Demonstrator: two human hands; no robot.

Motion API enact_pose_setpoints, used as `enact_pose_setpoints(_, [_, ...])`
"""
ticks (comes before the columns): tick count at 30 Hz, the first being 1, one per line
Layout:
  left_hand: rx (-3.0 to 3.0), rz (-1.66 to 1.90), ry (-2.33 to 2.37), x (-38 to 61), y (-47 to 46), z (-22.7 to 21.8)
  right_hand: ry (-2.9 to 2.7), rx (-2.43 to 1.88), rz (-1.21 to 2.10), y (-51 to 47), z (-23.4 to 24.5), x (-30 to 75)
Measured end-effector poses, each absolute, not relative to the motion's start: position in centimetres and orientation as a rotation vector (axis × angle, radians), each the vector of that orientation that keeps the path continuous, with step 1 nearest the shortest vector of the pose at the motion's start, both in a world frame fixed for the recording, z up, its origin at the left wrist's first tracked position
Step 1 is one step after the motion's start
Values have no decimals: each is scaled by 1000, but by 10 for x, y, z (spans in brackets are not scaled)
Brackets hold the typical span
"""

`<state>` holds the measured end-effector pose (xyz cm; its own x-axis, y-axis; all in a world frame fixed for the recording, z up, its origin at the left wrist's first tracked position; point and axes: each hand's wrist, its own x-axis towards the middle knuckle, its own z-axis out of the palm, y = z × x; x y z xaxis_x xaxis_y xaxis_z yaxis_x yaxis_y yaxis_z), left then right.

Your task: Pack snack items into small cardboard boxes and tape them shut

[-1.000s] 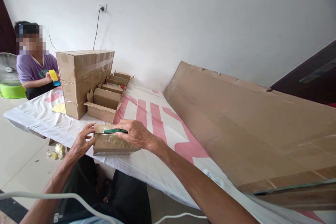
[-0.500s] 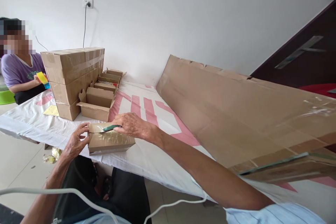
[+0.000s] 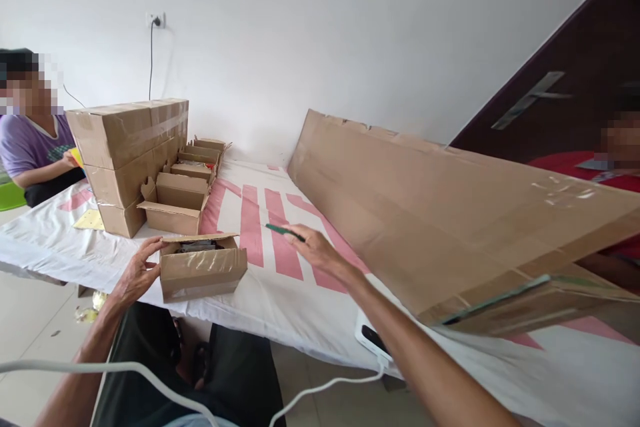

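My left hand (image 3: pixel 134 273) grips the left end of a small cardboard box (image 3: pixel 205 277) at the table's near edge. The box's top is partly open, its far flap lifted, and dark contents (image 3: pixel 200 245) show through the gap; what they are I cannot make out. Clear tape shines along the front flap. To the right of the box, my right hand (image 3: pixel 316 248) is closed around a green utility knife (image 3: pixel 285 231), held above the cloth and apart from the box. Beyond the box stands an open, lidded carton (image 3: pixel 173 219) that looks empty.
Taped boxes (image 3: pixel 107 170) are stacked at the left, beside a row of open cartons (image 3: pixel 203 159). A long cardboard panel (image 3: pixel 400 207) leans along the right. A white device (image 3: pixel 367 333) with a cable lies by my right forearm. One person (image 3: pixel 37 140) sits left, another (image 3: pixel 620 167) right.
My right hand has drawn the knife off the box, rightward. The box's taped top has come partly open, showing dark contents. My left hand stays on the box's left end.
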<state>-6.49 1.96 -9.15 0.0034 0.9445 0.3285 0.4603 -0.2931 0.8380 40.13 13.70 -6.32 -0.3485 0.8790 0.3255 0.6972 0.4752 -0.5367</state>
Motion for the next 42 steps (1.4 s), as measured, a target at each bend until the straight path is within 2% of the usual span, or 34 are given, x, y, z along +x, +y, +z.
enact_pose_setpoints(5, [1790,1173,1418,-73,21,-84,-2009,-1707,338,130,-171,389])
enact_pose_setpoints(7, [1778,1111,1418,-78,21,-80,-2011,-1786,257,124,-196,384])
enact_pose_setpoints(10, [1796,1021,1404,-84,23,-77,-2028,-1834,140,121,-209,380])
enact_pose_setpoints(14, [1821,952,1377,-87,26,-75,-2009,-1625,138,127,-190,369])
enact_pose_setpoints(19, [1848,879,1384,-85,30,-69,-2027,-1077,423,132,-133,324])
enact_pose_setpoints(23, [1878,835,1421,-87,34,-64,-2228,-808,558,133,-98,285])
enact_pose_setpoints(30, [1917,790,1443,-91,44,-62,-2393,-836,786,146,-97,268])
enact_pose_setpoints(42, [2140,750,1420,-96,42,-60,-2400,-855,677,118,-89,271])
